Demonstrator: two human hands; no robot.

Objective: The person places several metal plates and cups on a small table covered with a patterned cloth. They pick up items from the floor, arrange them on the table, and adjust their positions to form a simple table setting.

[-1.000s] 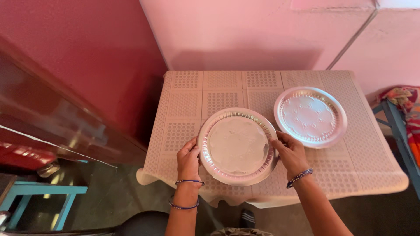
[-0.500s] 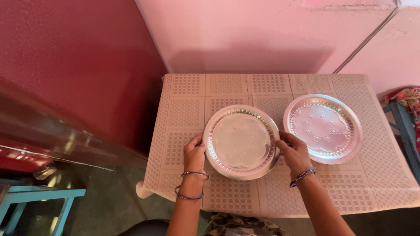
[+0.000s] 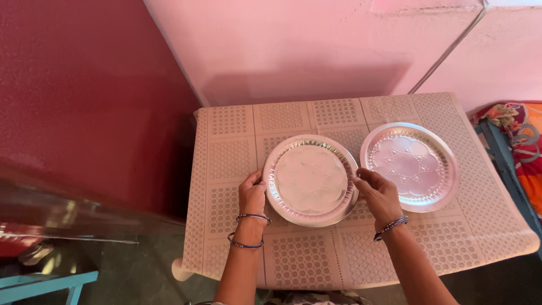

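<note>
Two hands grip one round silver foil plate by its rim: the left hand pinches the left edge with thumb over the lip, the right hand pinches the right edge. That plate lies flat near the middle of the beige lattice-patterned plastic desk. Just beside it, to the right, rests a second round silver embossed plate.

Patterned plastic table, pink wall, colourful cloth.
</note>
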